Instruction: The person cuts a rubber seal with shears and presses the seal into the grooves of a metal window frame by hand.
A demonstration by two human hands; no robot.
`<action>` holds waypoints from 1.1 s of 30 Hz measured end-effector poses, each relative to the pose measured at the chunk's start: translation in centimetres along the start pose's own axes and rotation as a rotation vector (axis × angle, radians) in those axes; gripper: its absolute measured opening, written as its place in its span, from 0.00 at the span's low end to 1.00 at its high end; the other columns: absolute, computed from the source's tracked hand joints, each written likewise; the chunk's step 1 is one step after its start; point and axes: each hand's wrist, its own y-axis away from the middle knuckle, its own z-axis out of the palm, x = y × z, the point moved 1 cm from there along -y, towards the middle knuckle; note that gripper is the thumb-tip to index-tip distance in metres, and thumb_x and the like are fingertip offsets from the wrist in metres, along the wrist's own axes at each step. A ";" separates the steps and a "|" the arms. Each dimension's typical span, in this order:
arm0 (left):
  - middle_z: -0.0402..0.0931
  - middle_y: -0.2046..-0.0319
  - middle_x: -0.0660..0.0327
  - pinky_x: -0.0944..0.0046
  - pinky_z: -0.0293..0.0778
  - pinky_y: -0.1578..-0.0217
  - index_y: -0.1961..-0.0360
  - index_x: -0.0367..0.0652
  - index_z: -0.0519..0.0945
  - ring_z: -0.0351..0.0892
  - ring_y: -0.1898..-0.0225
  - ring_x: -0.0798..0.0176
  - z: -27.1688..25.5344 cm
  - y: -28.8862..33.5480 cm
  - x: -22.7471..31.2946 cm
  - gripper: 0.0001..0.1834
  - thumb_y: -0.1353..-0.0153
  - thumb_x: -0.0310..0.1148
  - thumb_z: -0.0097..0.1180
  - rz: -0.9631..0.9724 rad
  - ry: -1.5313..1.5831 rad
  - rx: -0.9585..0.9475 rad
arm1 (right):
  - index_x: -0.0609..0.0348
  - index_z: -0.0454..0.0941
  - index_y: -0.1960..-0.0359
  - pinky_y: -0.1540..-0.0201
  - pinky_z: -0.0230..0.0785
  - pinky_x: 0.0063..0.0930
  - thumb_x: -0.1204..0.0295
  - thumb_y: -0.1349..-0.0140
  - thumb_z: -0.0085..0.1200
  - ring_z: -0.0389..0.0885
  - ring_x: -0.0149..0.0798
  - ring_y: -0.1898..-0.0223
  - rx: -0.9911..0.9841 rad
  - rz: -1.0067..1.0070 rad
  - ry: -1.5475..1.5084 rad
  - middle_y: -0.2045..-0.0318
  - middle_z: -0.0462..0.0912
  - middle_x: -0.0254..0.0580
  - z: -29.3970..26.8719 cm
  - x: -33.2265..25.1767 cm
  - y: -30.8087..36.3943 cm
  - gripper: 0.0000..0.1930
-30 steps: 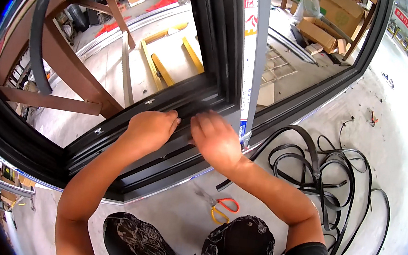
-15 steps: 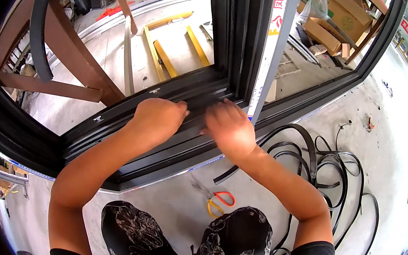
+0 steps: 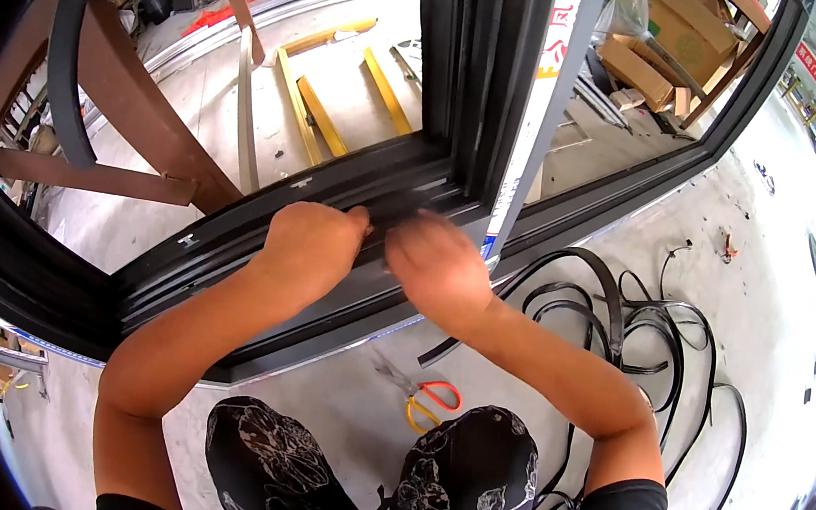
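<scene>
My left hand is closed at the lower rail of a dark grey window frame, with its thumb and fingertips pressed together. What they pinch is hidden. Close beside it, on the right, my right hand is over the same rail near the corner with the upright bar; its fingers are bent and smeared by motion. Grooves run along the rail. A black rubber strip hangs down over the frame's left part. Scissors with one red and one yellow handle lie on the floor before my knees.
Loops of black rubber strip lie on the floor at my right. Through the frame I see a brown metal stand, yellow bars and cardboard boxes. The upright bar carries a printed white and red film.
My right hand has moved left along the rail, closer to my left hand. My left hand stays at nearly the same place on the frame. The whole view has shifted slightly.
</scene>
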 end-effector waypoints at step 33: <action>0.70 0.89 0.57 0.54 0.67 0.84 0.76 0.44 0.71 0.75 0.86 0.51 1.3 -5.1 3.6 0.14 0.35 0.35 0.59 -0.098 -0.071 -0.078 | 0.42 0.81 0.65 0.45 0.67 0.33 0.71 0.49 0.61 0.79 0.31 0.55 0.717 0.047 0.030 0.60 0.81 0.25 8.6 5.3 6.3 0.09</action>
